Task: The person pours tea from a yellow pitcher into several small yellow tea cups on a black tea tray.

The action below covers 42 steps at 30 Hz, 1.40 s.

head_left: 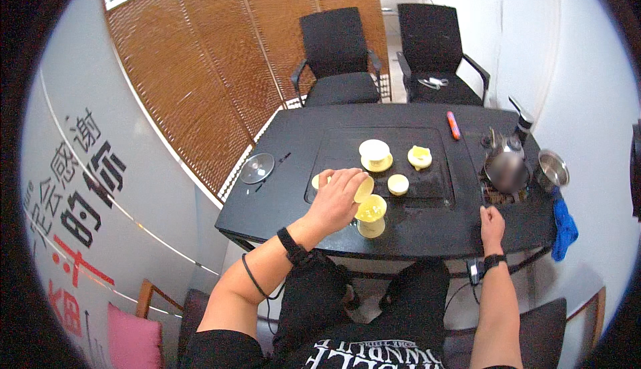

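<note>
My left hand (336, 199) is closed on a small pale yellow teacup (364, 189), which tilts over the mouth of a yellow pitcher (370, 227) near the table's front edge. Another small teacup (316, 181) shows partly behind that hand. Just beyond the pitcher sits a third teacup (398, 185). Farther back, a white bowl-shaped tea vessel (374, 149) rests on a yellow saucer, and a yellow tea strainer (419, 157) lies to its right. My right hand (492, 225) is curled into a loose fist at the table's right front, with nothing visible in it.
The black table (280, 212) has a recessed tray panel. A kettle (507, 167), a steel pot (553, 169) and a blue cloth (564, 230) are at the right. A glass lid (257, 168) lies left; an orange-red object (453, 125) lies at the back. Two chairs (337, 42) stand beyond.
</note>
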Each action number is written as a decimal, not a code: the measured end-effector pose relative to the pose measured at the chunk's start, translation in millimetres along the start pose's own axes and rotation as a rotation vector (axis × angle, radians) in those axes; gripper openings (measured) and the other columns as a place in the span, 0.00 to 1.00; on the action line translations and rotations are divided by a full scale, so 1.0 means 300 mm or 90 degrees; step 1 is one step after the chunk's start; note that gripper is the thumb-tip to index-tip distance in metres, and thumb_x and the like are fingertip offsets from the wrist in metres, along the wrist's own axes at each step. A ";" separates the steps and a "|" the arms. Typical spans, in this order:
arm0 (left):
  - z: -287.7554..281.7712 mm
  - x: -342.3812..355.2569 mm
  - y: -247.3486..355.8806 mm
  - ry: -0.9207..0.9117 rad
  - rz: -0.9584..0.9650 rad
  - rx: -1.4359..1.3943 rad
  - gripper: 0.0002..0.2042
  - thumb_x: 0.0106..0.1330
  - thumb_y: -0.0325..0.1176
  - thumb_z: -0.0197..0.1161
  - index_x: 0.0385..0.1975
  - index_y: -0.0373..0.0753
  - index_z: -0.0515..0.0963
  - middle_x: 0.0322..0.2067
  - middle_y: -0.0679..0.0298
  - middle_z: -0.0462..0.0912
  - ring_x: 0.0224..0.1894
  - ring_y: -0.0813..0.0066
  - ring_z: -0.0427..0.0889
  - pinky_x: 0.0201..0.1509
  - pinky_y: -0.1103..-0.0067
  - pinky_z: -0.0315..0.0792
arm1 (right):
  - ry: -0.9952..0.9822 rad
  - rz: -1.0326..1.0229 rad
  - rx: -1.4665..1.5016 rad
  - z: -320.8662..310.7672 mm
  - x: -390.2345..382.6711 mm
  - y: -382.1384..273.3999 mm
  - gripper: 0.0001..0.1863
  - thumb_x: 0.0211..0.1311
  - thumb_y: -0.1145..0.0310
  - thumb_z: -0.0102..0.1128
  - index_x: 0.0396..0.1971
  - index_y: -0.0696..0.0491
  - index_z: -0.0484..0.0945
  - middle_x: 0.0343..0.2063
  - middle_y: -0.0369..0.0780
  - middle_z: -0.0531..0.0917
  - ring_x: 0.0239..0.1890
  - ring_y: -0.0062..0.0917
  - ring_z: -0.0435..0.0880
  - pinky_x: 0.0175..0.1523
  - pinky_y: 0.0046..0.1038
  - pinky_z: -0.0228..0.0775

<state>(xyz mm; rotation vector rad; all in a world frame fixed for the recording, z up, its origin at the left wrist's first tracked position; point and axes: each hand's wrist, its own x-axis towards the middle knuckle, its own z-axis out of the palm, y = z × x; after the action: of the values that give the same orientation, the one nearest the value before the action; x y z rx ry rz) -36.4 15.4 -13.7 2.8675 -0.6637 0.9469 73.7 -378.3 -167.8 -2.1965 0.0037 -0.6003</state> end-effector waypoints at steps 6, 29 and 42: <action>0.042 -0.021 -0.080 0.026 -0.420 -0.629 0.29 0.50 0.26 0.67 0.53 0.33 0.63 0.48 0.56 0.73 0.51 0.68 0.73 0.56 0.75 0.67 | -0.005 0.019 0.056 0.027 0.012 0.018 0.20 0.60 0.60 0.57 0.16 0.57 0.65 0.13 0.35 0.63 0.18 0.19 0.61 0.26 0.26 0.56; 0.066 -0.034 -0.069 0.166 -0.393 -0.822 0.30 0.50 0.28 0.70 0.52 0.34 0.62 0.46 0.60 0.73 0.49 0.73 0.73 0.55 0.76 0.67 | -0.432 -0.188 0.286 0.084 -0.081 -0.845 0.28 0.54 0.69 0.65 0.55 0.55 0.67 0.50 0.40 0.75 0.51 0.24 0.74 0.50 0.24 0.68; 0.030 -0.073 -0.020 0.212 -0.291 -0.553 0.29 0.48 0.35 0.67 0.51 0.37 0.66 0.47 0.56 0.72 0.52 0.57 0.70 0.56 0.67 0.60 | -0.489 -0.233 0.276 0.217 -0.143 -0.971 0.37 0.52 0.65 0.67 0.60 0.57 0.58 0.52 0.43 0.72 0.54 0.26 0.72 0.57 0.28 0.65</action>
<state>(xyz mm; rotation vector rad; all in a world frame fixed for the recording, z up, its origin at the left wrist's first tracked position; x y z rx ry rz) -44.8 27.6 -33.1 1.9113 -0.2576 0.7689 5.5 -132.9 -6.5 -1.8743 -0.8598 0.0885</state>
